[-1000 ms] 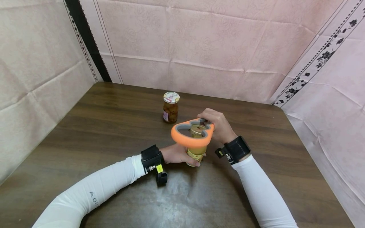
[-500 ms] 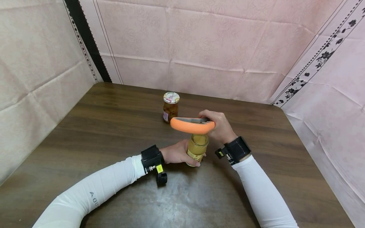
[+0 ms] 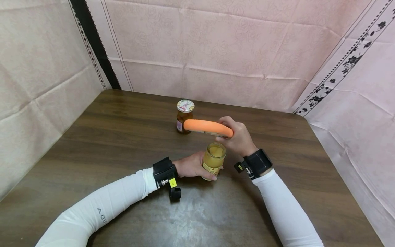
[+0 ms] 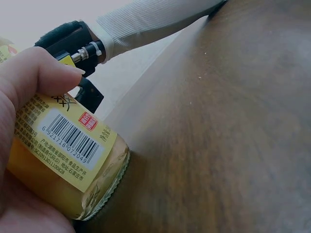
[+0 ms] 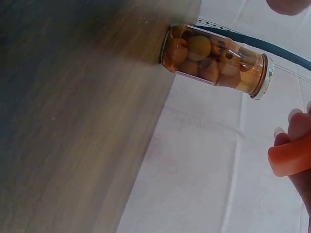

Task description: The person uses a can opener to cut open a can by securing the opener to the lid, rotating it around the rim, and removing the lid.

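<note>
Head view downward; wrist views close, table-level.

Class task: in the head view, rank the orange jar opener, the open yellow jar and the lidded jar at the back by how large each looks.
1. orange jar opener
2. open yellow jar
3. lidded jar, though it stands farther from the camera, so the jars' true sizes may be similar.

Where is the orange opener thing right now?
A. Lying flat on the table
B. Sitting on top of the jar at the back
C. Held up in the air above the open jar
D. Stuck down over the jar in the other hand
C: the right hand holds the orange opener lifted clear above the open jar, which the left hand grips on the table.
</note>
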`<state>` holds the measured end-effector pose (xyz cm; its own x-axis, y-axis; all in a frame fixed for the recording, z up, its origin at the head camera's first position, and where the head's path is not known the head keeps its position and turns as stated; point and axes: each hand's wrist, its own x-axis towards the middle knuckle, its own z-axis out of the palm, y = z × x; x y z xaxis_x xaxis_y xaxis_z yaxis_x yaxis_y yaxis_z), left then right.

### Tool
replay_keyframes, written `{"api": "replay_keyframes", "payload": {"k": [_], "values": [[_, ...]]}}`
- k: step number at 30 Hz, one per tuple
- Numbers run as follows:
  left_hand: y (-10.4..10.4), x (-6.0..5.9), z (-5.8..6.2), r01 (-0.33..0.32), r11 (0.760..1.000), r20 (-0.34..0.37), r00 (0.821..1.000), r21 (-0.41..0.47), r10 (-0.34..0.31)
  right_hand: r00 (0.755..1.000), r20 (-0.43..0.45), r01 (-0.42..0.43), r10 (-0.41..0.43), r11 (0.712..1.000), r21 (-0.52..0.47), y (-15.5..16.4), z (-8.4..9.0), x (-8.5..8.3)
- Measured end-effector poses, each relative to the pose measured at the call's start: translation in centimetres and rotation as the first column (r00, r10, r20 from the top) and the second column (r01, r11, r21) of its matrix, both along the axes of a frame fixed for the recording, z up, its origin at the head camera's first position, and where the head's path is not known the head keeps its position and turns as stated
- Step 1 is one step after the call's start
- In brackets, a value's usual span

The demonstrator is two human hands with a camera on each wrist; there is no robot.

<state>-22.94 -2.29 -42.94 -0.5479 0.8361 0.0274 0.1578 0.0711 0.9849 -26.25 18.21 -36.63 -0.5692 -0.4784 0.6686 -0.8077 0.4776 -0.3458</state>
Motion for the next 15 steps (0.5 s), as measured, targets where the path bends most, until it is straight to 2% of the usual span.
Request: {"api": "replay_keyframes", "payload": {"k": [10,15], "values": [[-0.16,-0.01,0.34,-0.001,1.0,0.026,1.0,0.001,0.001,0.989,0.081,0.122,-0.123,0.992,0.017,0.67,0.21,0.64],[-0.2,0.01,0.35,0.003,1.0,0.02,1.0,-0.016,-0.003,0.983,0.087,0.161,-0.164,0.986,0.032,0.81,0.31,0.91]]}}
